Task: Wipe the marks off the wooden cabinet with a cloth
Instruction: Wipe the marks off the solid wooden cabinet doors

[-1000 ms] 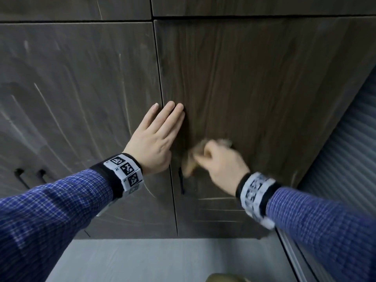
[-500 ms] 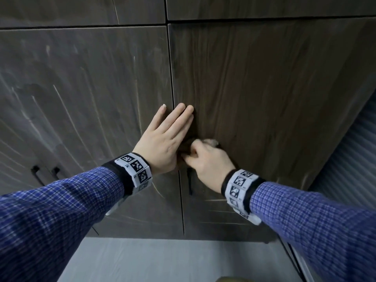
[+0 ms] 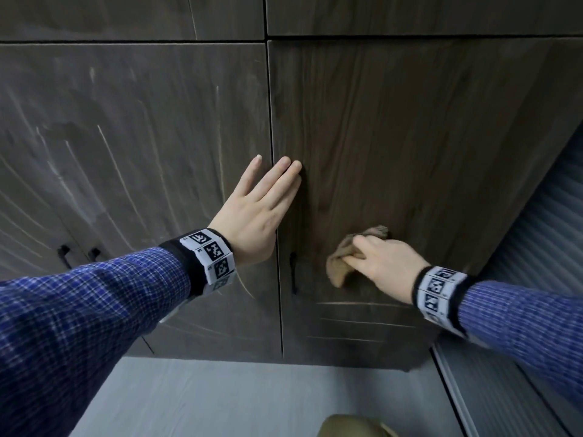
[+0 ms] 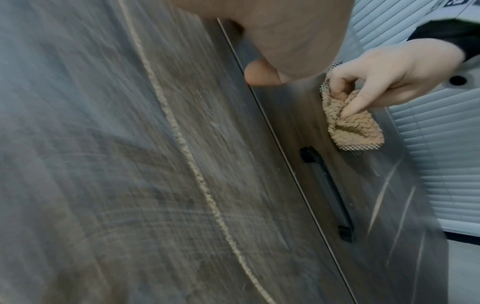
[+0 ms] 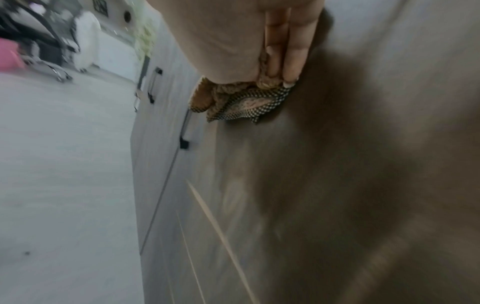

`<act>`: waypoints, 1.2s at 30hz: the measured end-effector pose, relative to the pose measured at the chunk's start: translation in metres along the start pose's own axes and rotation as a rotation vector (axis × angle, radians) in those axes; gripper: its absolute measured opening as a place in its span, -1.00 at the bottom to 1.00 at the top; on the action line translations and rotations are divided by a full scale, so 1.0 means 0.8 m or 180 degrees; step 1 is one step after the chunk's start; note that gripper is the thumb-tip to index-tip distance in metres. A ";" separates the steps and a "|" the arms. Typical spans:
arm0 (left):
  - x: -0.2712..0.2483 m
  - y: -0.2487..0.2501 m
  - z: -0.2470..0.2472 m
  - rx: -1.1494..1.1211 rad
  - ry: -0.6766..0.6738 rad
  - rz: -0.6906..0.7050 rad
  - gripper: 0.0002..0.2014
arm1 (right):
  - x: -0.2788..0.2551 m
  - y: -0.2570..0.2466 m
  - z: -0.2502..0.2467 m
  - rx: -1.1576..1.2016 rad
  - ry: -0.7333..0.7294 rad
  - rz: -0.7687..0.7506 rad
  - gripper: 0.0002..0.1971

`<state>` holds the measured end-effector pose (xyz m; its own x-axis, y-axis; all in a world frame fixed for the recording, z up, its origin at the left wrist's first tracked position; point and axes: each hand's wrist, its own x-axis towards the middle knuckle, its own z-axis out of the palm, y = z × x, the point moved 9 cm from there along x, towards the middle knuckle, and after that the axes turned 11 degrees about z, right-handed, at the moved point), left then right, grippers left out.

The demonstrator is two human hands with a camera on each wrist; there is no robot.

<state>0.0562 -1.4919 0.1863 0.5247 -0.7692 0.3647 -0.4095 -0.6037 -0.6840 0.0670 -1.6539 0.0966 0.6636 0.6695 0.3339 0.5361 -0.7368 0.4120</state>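
Observation:
Dark wooden cabinet doors (image 3: 410, 146) fill the head view. Pale streak marks (image 3: 362, 304) run across the lower right door, and more cross the left door (image 3: 110, 159). My right hand (image 3: 383, 266) grips a bunched tan cloth (image 3: 342, 263) and holds it against the right door, just right of the black handle (image 3: 293, 272). The cloth (image 4: 350, 125) shows a checked edge (image 5: 249, 105). My left hand (image 3: 255, 212) lies flat with straight fingers over the seam between the doors. A long chalky line (image 4: 182, 144) runs down the left door.
Two more black handles (image 3: 79, 253) sit at the far left. A ribbed grey shutter (image 3: 536, 247) stands right of the cabinet. Grey floor (image 3: 252, 398) lies below. A wheeled frame and a pink object (image 5: 15, 55) stand far off in the right wrist view.
My right hand has slid the cloth to the right, away from the left hand and past the handle. The left hand stays flat on the seam.

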 end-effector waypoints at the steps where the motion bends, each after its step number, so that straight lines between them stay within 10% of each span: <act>1: 0.004 0.010 0.001 -0.0043 0.0045 0.0076 -0.17 | -0.015 0.016 0.001 0.0006 -0.0068 0.0067 -0.61; 8: 0.060 0.100 0.015 -0.0424 0.0201 0.0340 -0.07 | -0.054 0.154 -0.090 0.0881 0.0874 0.1686 -0.66; 12: 0.069 0.110 0.031 -0.0324 0.0140 0.0295 -0.10 | -0.090 0.160 -0.047 0.0882 0.0971 0.1713 -0.67; 22: 0.067 0.108 0.051 -0.0147 0.0149 0.0424 -0.06 | -0.212 0.110 0.184 0.1167 -0.0782 0.1723 -0.59; 31: 0.067 0.111 0.051 -0.0122 0.0224 0.0385 -0.05 | -0.148 0.193 -0.022 0.0901 0.1189 0.1677 -0.68; 36: 0.066 0.109 0.051 -0.0116 0.0247 0.0366 -0.06 | -0.181 0.164 0.059 0.0922 0.0686 0.1585 -0.70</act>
<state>0.0789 -1.5765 0.1200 0.4142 -0.8467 0.3340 -0.4912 -0.5168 -0.7012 0.0661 -1.8520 0.0626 0.7666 0.2199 0.6033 0.3288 -0.9415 -0.0746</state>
